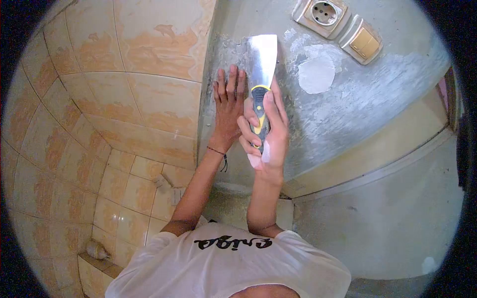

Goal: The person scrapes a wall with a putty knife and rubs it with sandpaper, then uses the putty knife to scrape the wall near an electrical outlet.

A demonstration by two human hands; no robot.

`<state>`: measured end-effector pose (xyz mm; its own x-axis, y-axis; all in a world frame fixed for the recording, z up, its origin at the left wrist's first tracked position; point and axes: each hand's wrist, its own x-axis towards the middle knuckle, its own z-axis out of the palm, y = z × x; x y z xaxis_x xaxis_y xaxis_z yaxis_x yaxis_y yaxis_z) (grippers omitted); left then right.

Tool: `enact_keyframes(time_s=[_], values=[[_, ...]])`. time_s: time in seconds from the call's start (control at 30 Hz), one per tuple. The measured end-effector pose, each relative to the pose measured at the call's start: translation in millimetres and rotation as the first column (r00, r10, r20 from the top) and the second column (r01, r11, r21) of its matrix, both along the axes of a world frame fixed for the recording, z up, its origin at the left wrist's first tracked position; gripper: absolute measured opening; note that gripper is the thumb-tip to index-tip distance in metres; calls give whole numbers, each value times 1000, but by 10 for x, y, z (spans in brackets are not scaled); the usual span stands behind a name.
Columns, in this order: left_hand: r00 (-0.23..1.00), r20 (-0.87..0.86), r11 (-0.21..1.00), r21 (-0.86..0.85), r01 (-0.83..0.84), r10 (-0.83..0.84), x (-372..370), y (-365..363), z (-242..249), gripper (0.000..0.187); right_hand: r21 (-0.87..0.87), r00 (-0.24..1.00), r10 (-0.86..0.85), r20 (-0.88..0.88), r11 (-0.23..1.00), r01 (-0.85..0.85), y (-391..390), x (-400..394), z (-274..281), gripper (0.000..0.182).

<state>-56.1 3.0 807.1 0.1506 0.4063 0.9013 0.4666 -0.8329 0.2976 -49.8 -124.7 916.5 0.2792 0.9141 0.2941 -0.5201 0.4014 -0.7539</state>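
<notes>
My right hand (pixel 265 130) grips the yellow and black handle of a putty knife (pixel 262 62), its wide steel blade laid against the grey plastered wall (pixel 348 99). My left hand (pixel 227 107) rests flat on the same wall just left of the blade, fingers together and pointing up, holding nothing. A white patch of filler (pixel 316 74) sits on the wall to the right of the blade.
A wall socket (pixel 323 13) and a beige light switch (pixel 361 40) are set above the patch. Orange-beige tiles (pixel 124 89) cover the wall to the left. Lower left there is a pipe stub (pixel 97 250) on a tiled ledge.
</notes>
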Motion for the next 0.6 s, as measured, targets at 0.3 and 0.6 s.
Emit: enact_keyframes(time_s=[0.3,0.6], values=[[1000,17,1000,-8,2,-2,32,5,-12,77,20,999,41,10,999,-42,-6,4,-14,50],[1000,-9,1000,6,-25,25,25,8,-26,78,23,999,50,-15,998,-50,-35,19,-3,49]])
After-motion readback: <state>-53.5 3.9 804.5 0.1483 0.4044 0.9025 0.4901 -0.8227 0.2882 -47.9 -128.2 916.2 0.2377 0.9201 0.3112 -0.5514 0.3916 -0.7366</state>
